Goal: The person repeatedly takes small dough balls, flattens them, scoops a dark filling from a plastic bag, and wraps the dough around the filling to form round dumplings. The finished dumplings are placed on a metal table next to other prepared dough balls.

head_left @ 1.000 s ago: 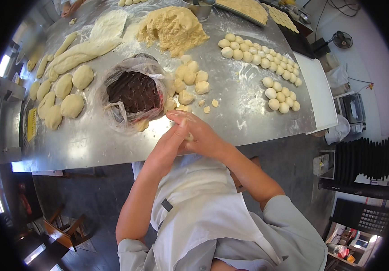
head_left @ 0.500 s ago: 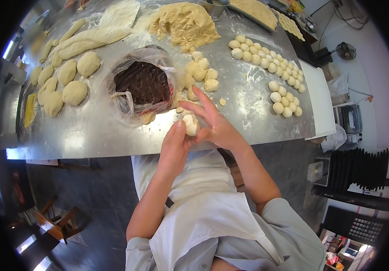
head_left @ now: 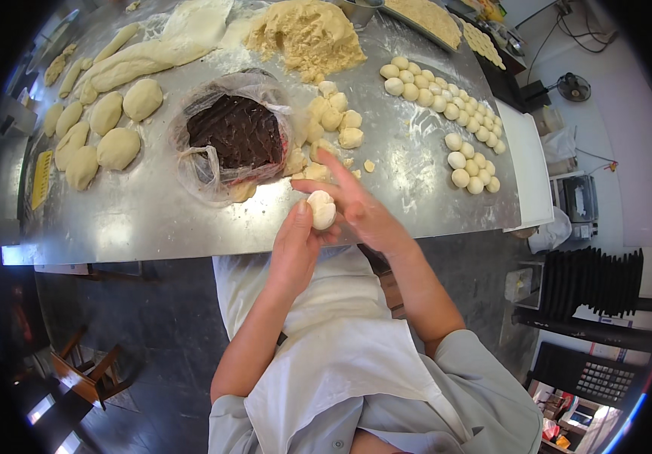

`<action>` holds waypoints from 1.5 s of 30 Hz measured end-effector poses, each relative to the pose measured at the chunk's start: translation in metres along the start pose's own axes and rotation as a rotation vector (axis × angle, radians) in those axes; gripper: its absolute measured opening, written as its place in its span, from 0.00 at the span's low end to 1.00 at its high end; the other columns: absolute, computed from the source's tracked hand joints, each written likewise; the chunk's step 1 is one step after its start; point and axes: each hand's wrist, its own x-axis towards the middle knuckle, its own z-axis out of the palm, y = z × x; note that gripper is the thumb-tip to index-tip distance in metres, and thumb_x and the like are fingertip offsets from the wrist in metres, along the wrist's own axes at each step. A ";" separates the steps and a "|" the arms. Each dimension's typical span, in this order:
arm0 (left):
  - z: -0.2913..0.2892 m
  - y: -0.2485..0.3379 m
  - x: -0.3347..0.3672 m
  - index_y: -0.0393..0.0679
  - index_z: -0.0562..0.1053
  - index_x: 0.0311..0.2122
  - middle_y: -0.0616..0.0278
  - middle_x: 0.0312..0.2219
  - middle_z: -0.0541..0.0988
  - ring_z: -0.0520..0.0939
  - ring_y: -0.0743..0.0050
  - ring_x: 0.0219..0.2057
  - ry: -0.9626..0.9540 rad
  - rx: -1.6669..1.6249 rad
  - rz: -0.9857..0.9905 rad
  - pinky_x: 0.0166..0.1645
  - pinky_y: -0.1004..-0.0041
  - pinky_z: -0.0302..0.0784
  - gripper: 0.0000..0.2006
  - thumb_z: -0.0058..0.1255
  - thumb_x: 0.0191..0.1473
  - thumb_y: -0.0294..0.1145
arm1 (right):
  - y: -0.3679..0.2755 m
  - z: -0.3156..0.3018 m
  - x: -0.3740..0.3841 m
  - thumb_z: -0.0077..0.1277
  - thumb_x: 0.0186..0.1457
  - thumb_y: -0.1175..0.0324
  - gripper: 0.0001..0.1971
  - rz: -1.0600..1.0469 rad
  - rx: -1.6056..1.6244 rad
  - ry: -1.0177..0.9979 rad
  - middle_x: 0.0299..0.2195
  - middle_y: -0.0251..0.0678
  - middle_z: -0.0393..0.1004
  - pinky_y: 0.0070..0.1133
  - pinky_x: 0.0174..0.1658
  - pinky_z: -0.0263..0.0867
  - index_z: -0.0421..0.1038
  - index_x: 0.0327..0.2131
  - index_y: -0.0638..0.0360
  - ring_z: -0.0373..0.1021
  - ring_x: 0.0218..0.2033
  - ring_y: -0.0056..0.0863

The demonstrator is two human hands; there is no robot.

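A small pale dough ball (head_left: 321, 210) with a creased surface sits in the fingers of my left hand (head_left: 296, 246), over the table's near edge. Close against its right side is my right hand (head_left: 367, 216), with fingers spread and two of them stretched out above the ball. Whether my right thumb touches the dough is hidden. Just beyond my hands lie several yellowish dough pieces (head_left: 331, 117). Left of them stands a clear plastic bag (head_left: 190, 168), rolled open around a dark brown paste (head_left: 237, 136).
The metal table (head_left: 417, 208) carries rows of small balls (head_left: 439, 94) and a smaller group (head_left: 471, 165) at right. Larger dough rounds (head_left: 119, 149) and a long dough roll (head_left: 141, 66) lie at left. A crumbly dough mound (head_left: 307, 38) and a tray (head_left: 424, 21) stand farther back.
My right hand has shifted slightly around the ball, its fingers still spread. The ball has turned a little in my left hand. The whole view has moved slightly.
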 end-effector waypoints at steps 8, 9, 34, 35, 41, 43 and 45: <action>0.010 0.000 0.008 0.40 0.65 0.61 0.57 0.51 0.76 0.81 0.70 0.43 0.016 0.139 -0.066 0.46 0.67 0.79 0.33 0.30 0.72 0.62 | 0.025 -0.004 -0.008 0.49 0.67 0.58 0.20 0.070 -0.495 0.251 0.49 0.52 0.80 0.27 0.63 0.62 0.75 0.54 0.62 0.75 0.52 0.34; 0.013 0.000 0.007 0.40 0.64 0.62 0.57 0.52 0.75 0.81 0.69 0.44 0.035 0.115 -0.016 0.47 0.67 0.80 0.33 0.30 0.72 0.63 | 0.020 -0.002 -0.005 0.49 0.68 0.57 0.21 -0.005 -0.572 0.158 0.50 0.51 0.80 0.28 0.63 0.63 0.75 0.54 0.63 0.74 0.54 0.34; 0.006 -0.006 -0.001 0.41 0.67 0.56 0.61 0.43 0.74 0.76 0.74 0.40 -0.113 0.020 -0.271 0.43 0.71 0.74 0.29 0.26 0.74 0.58 | -0.016 -0.022 -0.012 0.43 0.71 0.46 0.27 0.198 -0.378 -0.166 0.52 0.44 0.79 0.29 0.60 0.67 0.76 0.55 0.60 0.77 0.45 0.27; 0.013 -0.007 0.002 0.41 0.67 0.57 0.59 0.45 0.74 0.77 0.72 0.42 -0.107 0.014 -0.273 0.45 0.69 0.75 0.29 0.25 0.75 0.57 | -0.007 -0.026 -0.013 0.43 0.71 0.46 0.27 0.152 -0.469 -0.152 0.53 0.44 0.78 0.30 0.60 0.67 0.75 0.55 0.60 0.77 0.46 0.27; 0.036 -0.016 0.014 0.40 0.60 0.67 0.52 0.62 0.67 0.71 0.59 0.63 0.068 -0.159 -0.142 0.65 0.56 0.71 0.28 0.27 0.76 0.51 | -0.001 -0.030 -0.019 0.44 0.70 0.56 0.21 -0.050 -0.572 -0.010 0.55 0.42 0.77 0.38 0.66 0.60 0.76 0.54 0.61 0.73 0.54 0.37; 0.031 -0.023 0.018 0.40 0.59 0.68 0.53 0.62 0.68 0.71 0.60 0.63 -0.016 -0.198 -0.160 0.66 0.57 0.69 0.26 0.28 0.76 0.48 | -0.011 -0.032 -0.024 0.47 0.68 0.59 0.19 0.024 -0.369 0.070 0.56 0.42 0.76 0.40 0.68 0.57 0.76 0.54 0.60 0.70 0.58 0.43; 0.036 -0.024 0.024 0.40 0.59 0.68 0.54 0.61 0.68 0.71 0.60 0.63 -0.022 -0.276 -0.166 0.66 0.58 0.69 0.25 0.30 0.76 0.45 | -0.004 -0.047 -0.025 0.51 0.64 0.60 0.20 -0.182 -0.668 0.083 0.59 0.43 0.74 0.40 0.68 0.55 0.74 0.56 0.58 0.66 0.61 0.48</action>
